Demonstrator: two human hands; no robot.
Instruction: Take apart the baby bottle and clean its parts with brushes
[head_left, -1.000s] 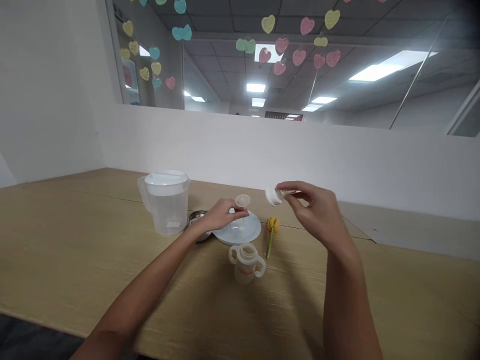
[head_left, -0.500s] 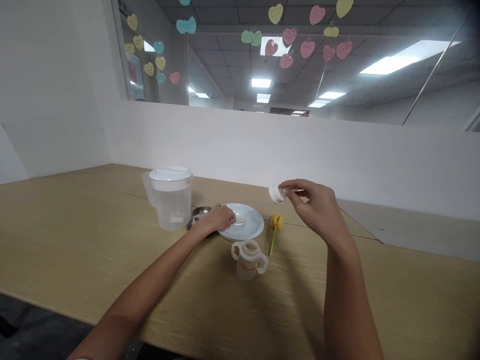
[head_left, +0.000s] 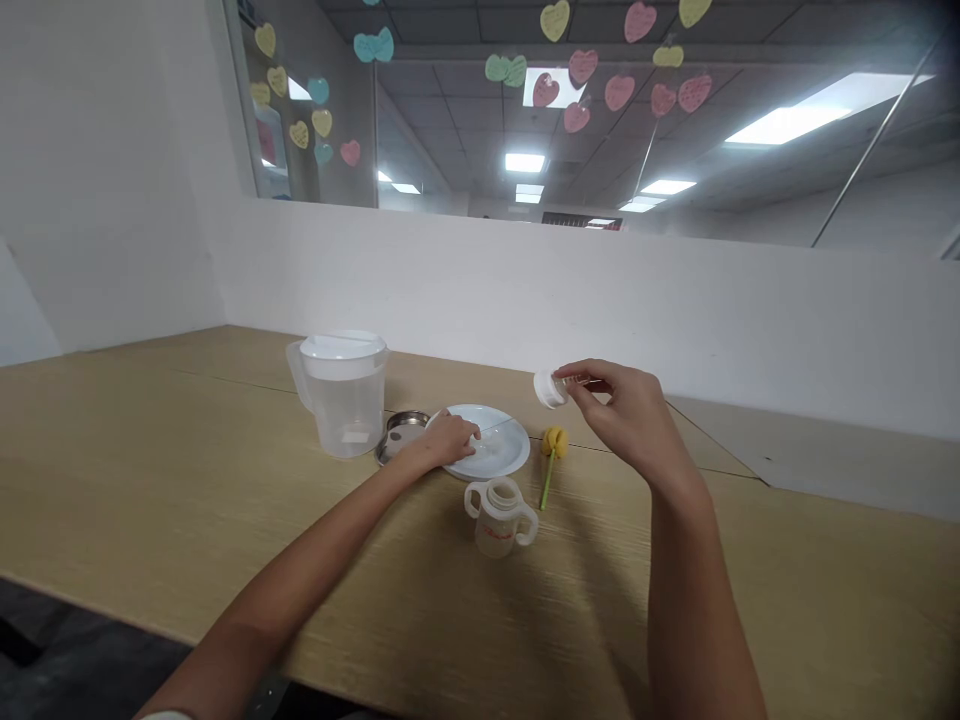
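Note:
My left hand (head_left: 444,443) rests on a white plate (head_left: 506,450), fingertips near its middle, and a faint translucent shape (head_left: 480,440) lies by them. My right hand (head_left: 622,405) is raised above the table, pinching a small white screw cap (head_left: 550,389) between thumb and fingers. Below it stands a yellow sponge bottle brush (head_left: 554,441) with a green handle. Nearer me is a translucent two-handled baby cup (head_left: 499,527), its top open and without a lid. A small steel dish (head_left: 397,437) sits partly behind the plate.
A clear plastic jug (head_left: 341,400) with a white lid stands left of the steel dish on the light wooden table (head_left: 172,440). A low white wall (head_left: 600,300) runs behind the table, and a grey board (head_left: 825,465) lies to the right.
My left hand has dropped onto the plate, and the small translucent disc it held is no longer visible as a separate piece. My right hand and its cap have barely moved.

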